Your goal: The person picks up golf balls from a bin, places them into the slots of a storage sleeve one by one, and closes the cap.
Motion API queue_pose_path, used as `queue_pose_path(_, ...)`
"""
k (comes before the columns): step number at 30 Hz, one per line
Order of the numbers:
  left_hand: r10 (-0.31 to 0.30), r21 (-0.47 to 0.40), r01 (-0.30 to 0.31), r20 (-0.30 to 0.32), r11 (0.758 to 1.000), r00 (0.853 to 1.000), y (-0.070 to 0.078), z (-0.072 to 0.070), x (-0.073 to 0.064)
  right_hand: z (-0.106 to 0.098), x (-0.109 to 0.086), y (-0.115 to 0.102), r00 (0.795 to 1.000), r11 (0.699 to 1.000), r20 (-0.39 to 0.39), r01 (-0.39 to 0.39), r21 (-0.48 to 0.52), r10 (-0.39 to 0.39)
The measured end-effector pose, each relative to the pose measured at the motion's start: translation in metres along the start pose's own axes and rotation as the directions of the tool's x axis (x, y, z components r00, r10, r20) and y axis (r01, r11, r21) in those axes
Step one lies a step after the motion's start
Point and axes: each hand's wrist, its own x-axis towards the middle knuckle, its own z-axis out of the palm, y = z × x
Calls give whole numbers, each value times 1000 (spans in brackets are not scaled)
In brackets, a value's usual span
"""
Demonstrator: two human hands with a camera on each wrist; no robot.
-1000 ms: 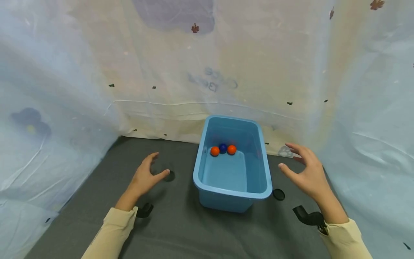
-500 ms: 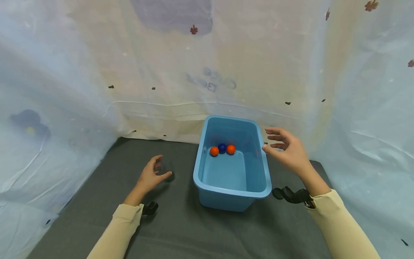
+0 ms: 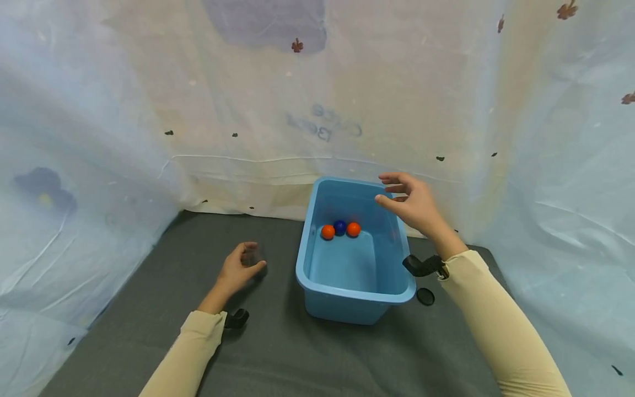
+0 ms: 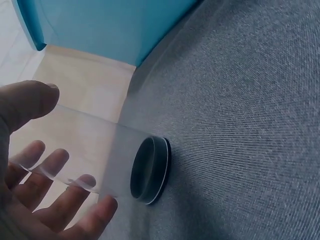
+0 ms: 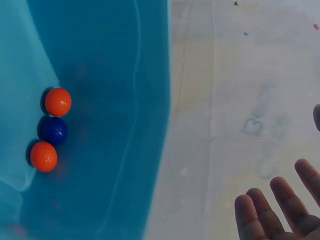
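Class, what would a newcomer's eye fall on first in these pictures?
The light-blue plastic tub on the dark grey cloth stands out first, with two glossy orange balls flanking a dark blue ball near its far end. Next, left of the tub, comes a clear cylinder with a black base, the left hand around it, contact unclear.

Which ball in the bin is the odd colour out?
The blue ball: it sits in the middle, between the left orange ball and the right orange ball in the head view.
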Motion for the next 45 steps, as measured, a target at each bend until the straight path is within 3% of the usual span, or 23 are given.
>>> queue_pose_path(9, 11, -8, -11, -23, 1000, 1000, 8, -3, -3, 21, 31, 16, 994, 997, 89, -70, 40, 66)
queue_pose_path(12, 19, -8, -20, -23, 1000, 1000, 13, -6, -5, 28, 42, 22, 987, 994, 121, -105, 18, 102)
queue_pose_path(22, 30, -37, -31, -24, 999, 999, 29, -11, -12, 56, 70, 44, 962, 968, 174, -230, 99, 210)
queue_pose_path(29, 53, -66, -54, -16, 996, 998, 34, -7, -17, 71, 70, 77, 925, 956, 243, -279, -87, 292)
queue_pose_path(34, 56, -84, -58, -21, 995, 998, 37, -5, -23, 78, 63, 99, 880, 935, 332, -280, -219, 341)
queue_pose_path(38, 54, -84, -56, -19, 995, 998, 38, -4, -27, 89, 56, 118, 849, 912, 351, -320, -256, 396)
queue_pose_path(40, 56, -83, -57, -16, 995, 998, 37, -4, -28, 96, 53, 126, 841, 900, 335, -356, -252, 426)
queue_pose_path(45, 53, -71, -54, -13, 996, 999, 30, -6, -28, 112, 47, 141, 842, 881, 278, -403, -248, 463)
